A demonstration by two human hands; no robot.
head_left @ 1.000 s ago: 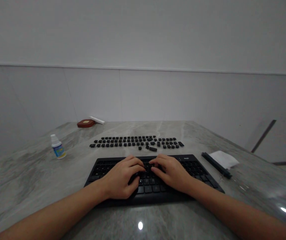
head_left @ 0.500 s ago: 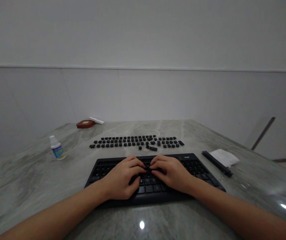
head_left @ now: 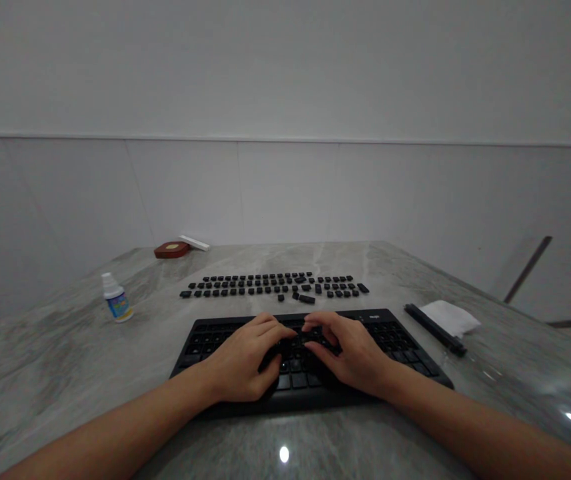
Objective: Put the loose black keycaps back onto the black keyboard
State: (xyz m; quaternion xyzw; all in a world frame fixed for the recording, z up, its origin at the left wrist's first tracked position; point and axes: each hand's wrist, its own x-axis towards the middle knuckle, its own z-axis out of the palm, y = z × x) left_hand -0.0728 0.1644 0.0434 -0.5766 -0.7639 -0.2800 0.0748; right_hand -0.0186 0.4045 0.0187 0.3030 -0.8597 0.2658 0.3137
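Note:
A black keyboard [head_left: 305, 399] lies on the grey marble-patterned table, with some of its upper keys hidden under my hands. My left hand [head_left: 248, 360] rests over its middle, index fingertip reaching to the keys and thumb held apart below. Facing it from the right, my right hand [head_left: 352, 347] is curved over the keys, its thumb and fingers spread with nothing visible between them. Beyond the keyboard, loose black keycaps [head_left: 258, 291] lie in rows. A longer keycap [head_left: 306, 299] sits at an angle near the front of these rows.
On the left stands a white spray bottle [head_left: 118, 303] with a blue label. A reddish-brown case [head_left: 172, 250] and a white flat piece [head_left: 195, 243] lie at the back left. To the right are a long black bar [head_left: 435, 329] and a white tissue [head_left: 451, 318].
My right hand's thumb and fingers have spread farther apart. My left index finger has stretched slightly to the right over the keys. The keyboard and loose keycaps keep their arrangement.

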